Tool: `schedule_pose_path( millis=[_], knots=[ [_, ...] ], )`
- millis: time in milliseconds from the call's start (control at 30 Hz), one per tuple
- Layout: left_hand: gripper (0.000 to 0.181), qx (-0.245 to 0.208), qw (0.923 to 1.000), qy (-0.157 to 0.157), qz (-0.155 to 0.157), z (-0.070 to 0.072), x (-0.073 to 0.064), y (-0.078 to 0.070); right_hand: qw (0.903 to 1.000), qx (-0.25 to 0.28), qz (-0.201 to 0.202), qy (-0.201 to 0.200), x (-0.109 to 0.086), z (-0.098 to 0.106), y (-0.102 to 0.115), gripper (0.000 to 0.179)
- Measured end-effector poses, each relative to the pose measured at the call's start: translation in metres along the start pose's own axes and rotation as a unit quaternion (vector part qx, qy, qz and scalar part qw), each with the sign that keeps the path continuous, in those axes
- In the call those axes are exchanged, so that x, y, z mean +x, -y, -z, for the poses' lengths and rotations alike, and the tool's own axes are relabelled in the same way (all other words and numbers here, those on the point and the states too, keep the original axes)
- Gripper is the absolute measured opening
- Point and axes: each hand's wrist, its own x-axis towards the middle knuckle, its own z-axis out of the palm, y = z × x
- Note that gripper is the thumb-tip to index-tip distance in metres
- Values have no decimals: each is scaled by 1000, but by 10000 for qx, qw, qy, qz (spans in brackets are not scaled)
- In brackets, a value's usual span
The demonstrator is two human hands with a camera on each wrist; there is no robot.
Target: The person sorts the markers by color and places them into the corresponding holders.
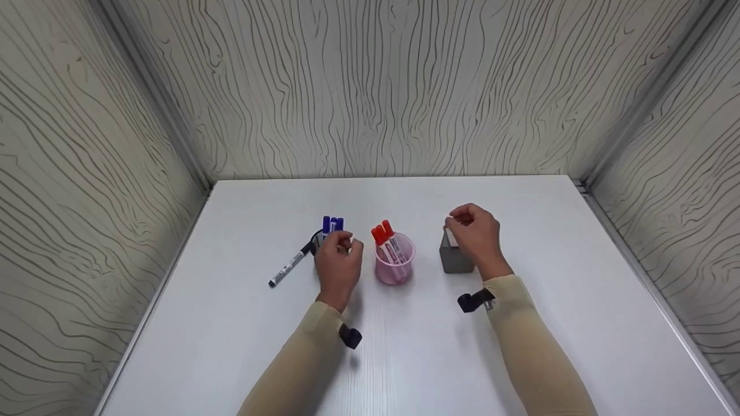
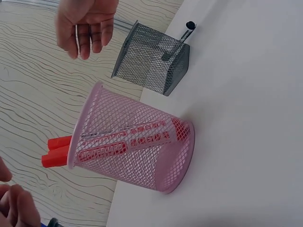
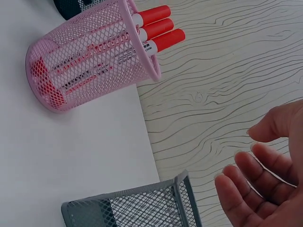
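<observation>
My left hand [image 1: 340,263] is over the near side of a dark pen cup [image 1: 317,241], its thumb and bent fingers apart with nothing between them. Several blue-capped markers [image 1: 333,224] stand in that cup, partly hidden by the hand. Above a grey square mesh pen holder [image 1: 457,262] hovers my right hand [image 1: 477,234]. In the right wrist view its loosely bent fingers [image 3: 265,175] hold nothing. Between the hands stands a pink mesh cup [image 1: 393,271] with red-capped markers [image 1: 388,240] leaning in it.
A black-capped marker [image 1: 289,268] lies on the white table [image 1: 399,358], left of the dark cup. Another dark-ended marker [image 2: 188,31] shows near the grey holder's base in the left wrist view. Wood-patterned panels [image 1: 370,86] enclose the table's back and sides.
</observation>
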Motion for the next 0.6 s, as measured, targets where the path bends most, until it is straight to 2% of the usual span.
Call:
schedule_pose_path(
  millis=[133, 267, 600],
  knots=[
    [14, 194, 9993, -87, -296, 15, 3, 5, 9998, -93, -143, 110, 1, 9, -3, 25],
    [14, 320, 9981, -175, -490, 27, 6, 11, 9996, -168, -237, 59, 3, 20, -9, 27],
    [20, 283, 9994, -150, -159, 44, 11, 20, 9990, -251, -363, 49, 8, 32, -23, 29]
  ],
)
